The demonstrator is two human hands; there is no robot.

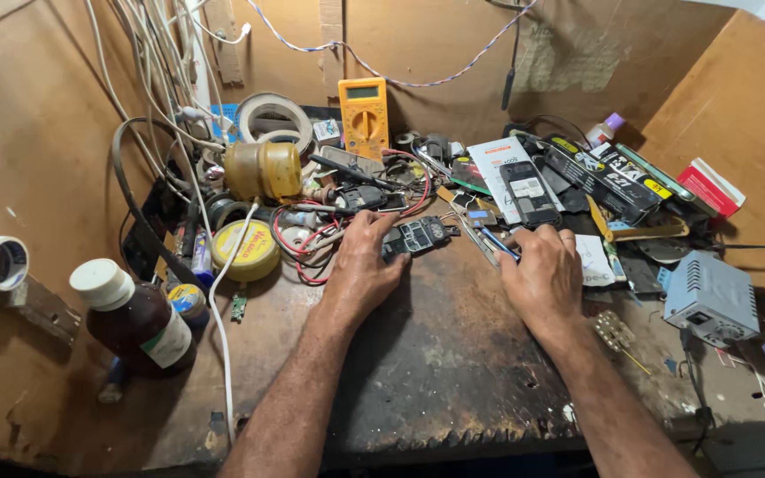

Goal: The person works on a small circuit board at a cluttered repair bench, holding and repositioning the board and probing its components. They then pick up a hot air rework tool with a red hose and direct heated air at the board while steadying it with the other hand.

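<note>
Here, left hand [360, 265] on circuit board [418, 236], brown bottle [139, 323] capped, liquid inside.

At the top of the frame I see a yellow-orange multimeter [364, 115], and left of it an amber jar [263, 170]. Below that sits a round yellow tin [246, 249]. At lower left, a dark brown bottle [139, 320] carries a white cap and pale label. My left hand [360, 265] rests on a black circuit board [418, 236]; my right hand [542, 274] pinches what looks like a blue-handled tool [498, 242]. At right: a grey box [712, 299], a red-and-white pack [710, 188].
</note>
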